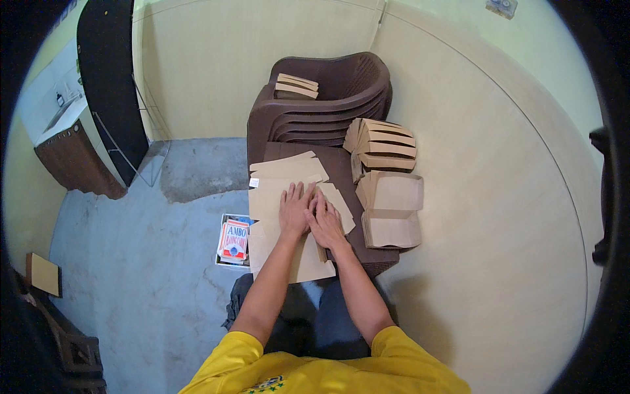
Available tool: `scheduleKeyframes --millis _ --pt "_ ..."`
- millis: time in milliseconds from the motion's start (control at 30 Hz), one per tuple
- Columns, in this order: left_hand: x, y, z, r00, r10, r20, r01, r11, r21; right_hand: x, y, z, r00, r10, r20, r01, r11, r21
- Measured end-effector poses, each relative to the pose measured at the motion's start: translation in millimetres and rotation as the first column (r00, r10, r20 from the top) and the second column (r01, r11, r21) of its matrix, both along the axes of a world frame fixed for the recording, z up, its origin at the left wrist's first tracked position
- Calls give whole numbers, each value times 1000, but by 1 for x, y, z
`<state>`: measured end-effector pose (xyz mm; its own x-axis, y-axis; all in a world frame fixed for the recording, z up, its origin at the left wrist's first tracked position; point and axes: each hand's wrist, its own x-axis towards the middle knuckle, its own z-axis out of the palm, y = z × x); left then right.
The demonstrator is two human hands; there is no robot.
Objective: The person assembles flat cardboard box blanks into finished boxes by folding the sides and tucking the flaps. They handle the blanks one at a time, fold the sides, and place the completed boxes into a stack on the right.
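Note:
Flat cardboard box blanks (pixel 266 203) lie overlapping in front of me on a dark brown woven-look surface (pixel 338 169). A small white label (pixel 254 183) shows at their left edge. My left hand (pixel 295 210) rests flat on the cardboard, fingers stretched out and pointing away from me. Beside it, touching or slightly overlapping it, my right hand (pixel 325 223) also lies on the cardboard with its fingers extended. Neither hand grips anything. The cardboard directly under both palms is hidden.
Stacked brown plastic chairs (pixel 321 108) stand behind, with cardboard pieces (pixel 296 86) on the top seat. To the right are nested folded cardboard boxes (pixel 388 146) and opened box trays (pixel 392 228). A small white box (pixel 223 259) holding a red-and-white card pack (pixel 234 239) sits left.

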<state>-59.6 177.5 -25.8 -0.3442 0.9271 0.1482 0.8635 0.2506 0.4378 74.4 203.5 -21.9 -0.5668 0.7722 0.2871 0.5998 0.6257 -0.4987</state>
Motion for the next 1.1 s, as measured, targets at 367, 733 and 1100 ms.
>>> scheduleKeyframes --millis 367,733,1100 --pt "1 1 -2 991 -27 -130 14 995 -98 32 4 8 991 53 124 -27 980 -198" --pt "4 -5 0 994 -5 -112 2 1000 -27 -21 70 40 941 -243 -237 130 903 -409" --pt "7 -6 5 997 15 -78 -16 1000 -15 -45 115 6 980 -194 40 198 958 -206"
